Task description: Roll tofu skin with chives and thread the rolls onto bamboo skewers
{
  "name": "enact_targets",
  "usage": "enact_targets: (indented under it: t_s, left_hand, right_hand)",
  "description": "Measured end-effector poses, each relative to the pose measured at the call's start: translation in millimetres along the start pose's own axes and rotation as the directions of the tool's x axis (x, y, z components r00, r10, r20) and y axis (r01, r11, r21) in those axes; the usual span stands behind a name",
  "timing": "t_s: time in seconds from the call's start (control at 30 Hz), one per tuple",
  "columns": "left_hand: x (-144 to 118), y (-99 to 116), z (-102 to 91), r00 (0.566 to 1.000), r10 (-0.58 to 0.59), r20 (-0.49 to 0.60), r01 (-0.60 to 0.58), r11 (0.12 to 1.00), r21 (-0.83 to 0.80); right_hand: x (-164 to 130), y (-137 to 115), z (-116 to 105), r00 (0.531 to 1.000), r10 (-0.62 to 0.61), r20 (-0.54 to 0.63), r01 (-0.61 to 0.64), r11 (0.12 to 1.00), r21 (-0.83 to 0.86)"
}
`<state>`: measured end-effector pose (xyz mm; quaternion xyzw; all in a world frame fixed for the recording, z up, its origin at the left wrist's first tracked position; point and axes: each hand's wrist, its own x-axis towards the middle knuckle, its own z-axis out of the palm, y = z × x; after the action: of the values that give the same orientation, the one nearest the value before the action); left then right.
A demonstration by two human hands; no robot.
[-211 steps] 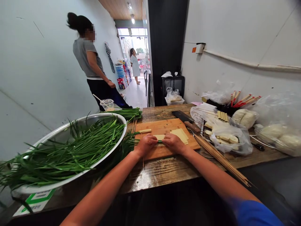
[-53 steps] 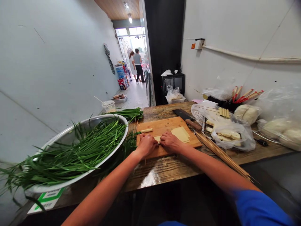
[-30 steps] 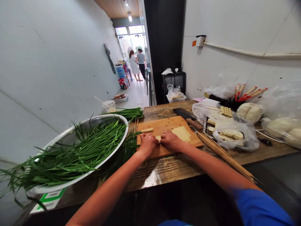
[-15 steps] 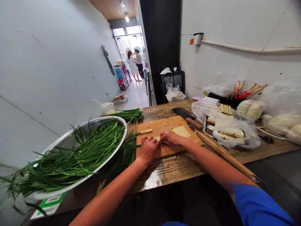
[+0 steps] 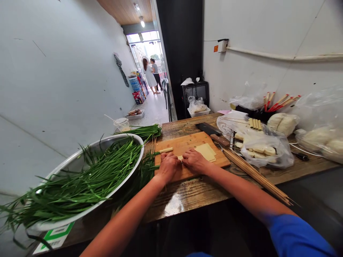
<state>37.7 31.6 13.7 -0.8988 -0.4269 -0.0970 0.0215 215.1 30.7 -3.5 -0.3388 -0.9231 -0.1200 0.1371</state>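
Note:
My left hand [image 5: 169, 166] and my right hand [image 5: 195, 161] meet over the wooden cutting board [image 5: 184, 140]. Both have bent fingers closed on a pale yellow tofu sheet, mostly hidden beneath them and seemingly partly rolled. Flat tofu sheets [image 5: 207, 151] lie stacked just beyond my right hand. Above my left hand, a finished tofu roll [image 5: 166, 150] rests near the board's left edge, with green stalks at its left end. On the left, a large metal bowl [image 5: 137, 137] is heaped with long garlic chives [image 5: 107, 175].
A cleaver [image 5: 220, 140] lies beyond the board, and a bundle of bamboo skewers [image 5: 257, 175] slants along its right. Farther right are a plastic bag [image 5: 284, 157] over pale slices and several tofu rolls [image 5: 255, 124]. More chives [image 5: 147, 132] lie at the back left. Two people [image 5: 152, 75] stand by the distant doorway.
My right hand has lowered and its fingers lie flatter over the tofu sheet, close beside my left. More of the stacked sheets shows. The whole view has shifted slightly.

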Motion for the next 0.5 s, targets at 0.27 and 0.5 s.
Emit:
enact_targets:
  t_s: [0.27, 0.5]
  left_hand:
    - [-16, 2, 8.7, 0.998, -0.003, -0.062, 0.009, 0.996, 0.093]
    - [-13, 1, 8.1, 0.997, 0.034, -0.069, -0.024, 0.989, 0.143]
  right_hand:
    - [5, 1, 0, 0.998, 0.037, 0.044, -0.037, 0.999, 0.006]
    - [6, 0, -2, 0.996, 0.046, 0.073, -0.045, 0.999, -0.02]
